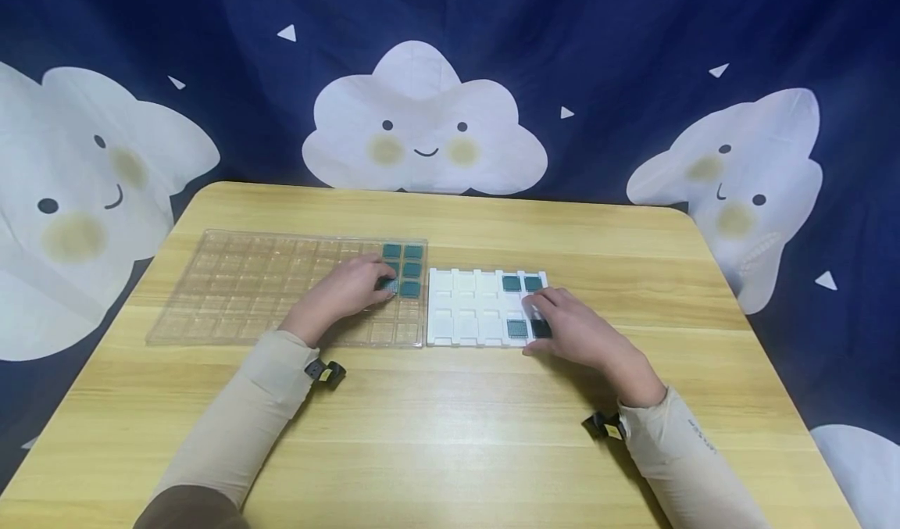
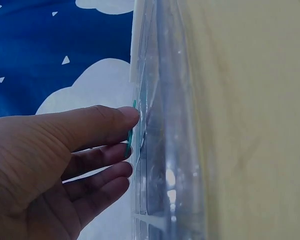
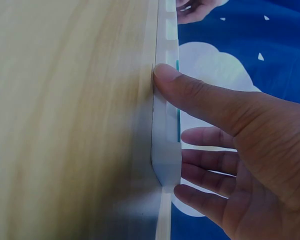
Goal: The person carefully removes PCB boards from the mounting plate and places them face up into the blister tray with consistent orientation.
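Note:
My left hand is over the right part of a clear plastic tray, pinching a thin green square chip between thumb and finger. Several other green chips sit in the clear tray's right-hand pockets. Against that tray's right side lies a white tray. My right hand spans the white tray's right end, its thumb pressed to the front wall and its fingers loosely extended over the end. Several chips lie in the white tray's right columns, including a green one at the back and a grid-patterned one in front.
Both trays lie flat on a light wooden table. A dark blue curtain with white cloud faces hangs behind its back edge. Small black cameras are strapped at both wrists, over beige sleeves.

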{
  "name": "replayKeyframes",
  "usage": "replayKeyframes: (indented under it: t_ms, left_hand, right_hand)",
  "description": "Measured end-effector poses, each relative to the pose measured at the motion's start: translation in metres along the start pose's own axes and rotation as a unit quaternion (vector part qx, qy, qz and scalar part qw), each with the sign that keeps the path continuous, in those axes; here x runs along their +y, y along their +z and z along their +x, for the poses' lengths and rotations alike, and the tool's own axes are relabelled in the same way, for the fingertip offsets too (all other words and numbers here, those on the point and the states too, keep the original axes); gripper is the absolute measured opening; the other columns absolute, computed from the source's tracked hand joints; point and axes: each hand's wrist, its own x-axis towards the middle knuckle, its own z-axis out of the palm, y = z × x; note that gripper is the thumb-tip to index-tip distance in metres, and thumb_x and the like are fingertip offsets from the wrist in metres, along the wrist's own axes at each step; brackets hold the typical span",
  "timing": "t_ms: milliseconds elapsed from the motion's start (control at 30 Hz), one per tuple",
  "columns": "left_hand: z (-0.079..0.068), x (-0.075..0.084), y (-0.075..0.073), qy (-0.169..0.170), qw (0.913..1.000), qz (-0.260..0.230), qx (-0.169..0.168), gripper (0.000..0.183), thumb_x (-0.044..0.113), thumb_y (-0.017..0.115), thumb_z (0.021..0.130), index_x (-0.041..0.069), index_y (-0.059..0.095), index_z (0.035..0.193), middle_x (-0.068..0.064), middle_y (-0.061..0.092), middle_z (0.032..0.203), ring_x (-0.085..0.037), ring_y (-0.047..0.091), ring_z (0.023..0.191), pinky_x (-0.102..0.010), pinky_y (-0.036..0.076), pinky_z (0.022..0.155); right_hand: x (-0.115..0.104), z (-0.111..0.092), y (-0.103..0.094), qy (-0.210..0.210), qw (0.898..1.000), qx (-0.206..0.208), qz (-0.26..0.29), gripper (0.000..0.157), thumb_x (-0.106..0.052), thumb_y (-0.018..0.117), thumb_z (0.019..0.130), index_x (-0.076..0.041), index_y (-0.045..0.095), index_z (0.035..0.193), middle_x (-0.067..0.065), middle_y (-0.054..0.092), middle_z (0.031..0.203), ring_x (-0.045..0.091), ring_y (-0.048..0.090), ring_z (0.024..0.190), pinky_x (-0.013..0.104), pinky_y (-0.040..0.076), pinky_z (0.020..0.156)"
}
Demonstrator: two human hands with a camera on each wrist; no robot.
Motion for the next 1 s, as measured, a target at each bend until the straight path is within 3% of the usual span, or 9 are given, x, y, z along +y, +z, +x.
replayKeyframes:
  t_ms: [733, 1000]
  left_hand:
    - [-0.0008, -0.0007, -0.0016, 0.012, 0.9999, -0.004, -0.007, 0.033, 0.021, 0.072, 0.09, 0.003, 0.068, 0.118, -0.018, 0.06, 0.126, -0.037, 0.055, 0.118, -0.051, 0.041, 0.104]
    - [-0.002, -0.0014, 0.0011, 0.024, 0.9997, -0.004, -0.001, 0.024, 0.019, 0.07, 0.091, 0.006, 0.072, 0.111, -0.012, 0.065, 0.115, -0.031, 0.059, 0.109, -0.047, 0.046, 0.099]
  right_hand:
    - [-0.0008, -0.0001, 0.0003, 0.011, 1.0, -0.007, 0.009, 0.076, -0.04, 0.084, 0.076, -0.001, 0.053, 0.134, 0.019, 0.053, 0.13, 0.035, 0.051, 0.119, 0.049, 0.043, 0.103]
    - [-0.0016, 0.0, -0.0003, 0.008, 1.0, -0.009, 0.005, 0.076, -0.041, 0.083, 0.076, -0.001, 0.054, 0.133, 0.02, 0.053, 0.13, 0.036, 0.051, 0.12, 0.049, 0.043, 0.103]
